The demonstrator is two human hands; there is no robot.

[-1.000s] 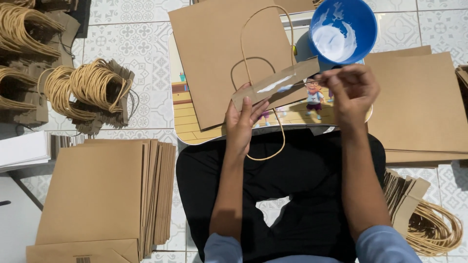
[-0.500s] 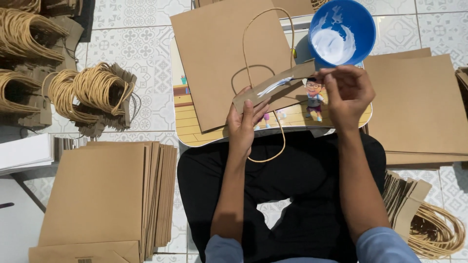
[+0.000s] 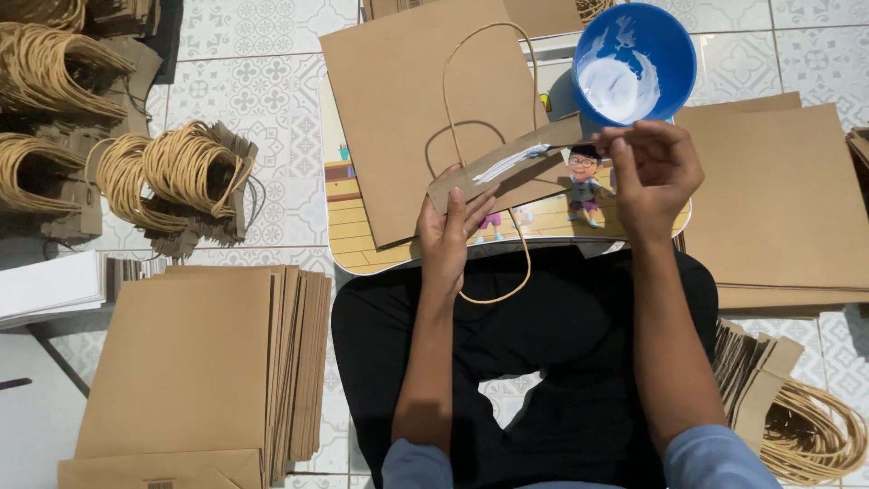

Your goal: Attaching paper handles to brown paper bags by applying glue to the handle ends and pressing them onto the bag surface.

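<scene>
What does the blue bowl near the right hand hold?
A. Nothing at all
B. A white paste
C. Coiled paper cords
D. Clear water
B: the blue bowl has a white paste smeared over its inside, and a streak of the same white lies on the cardboard strip held between the left hand and the right hand.

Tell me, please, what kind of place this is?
Probably a home floor used as a small workshop for making paper bags. The person sits on patterned floor tiles among stacks of brown paper bags and bundles of rope handles, with a blue bowl of white glue on a low table.
</scene>
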